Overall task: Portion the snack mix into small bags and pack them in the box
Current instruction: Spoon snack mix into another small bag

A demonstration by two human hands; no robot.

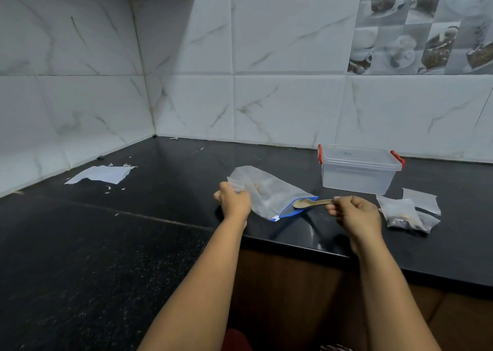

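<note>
Head view shows my left hand [234, 200] with fingers curled tight around the closed end of the big snack-mix bag [269, 192], which lies near the front edge of the black bench [160, 190] with its blue-zip mouth facing right. My right hand [356, 213] pinches the handle of a spoon [310, 203], its bowl sitting just inside that mouth. Behind it, toward the back edge, stands the clear box [358, 173] with red clips, and small bags [408, 210] lie just right of my right hand.

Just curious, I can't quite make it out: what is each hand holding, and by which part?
Left hand grips the big bag by its closed bottom end; right hand holds the spoon by its handle.
</note>
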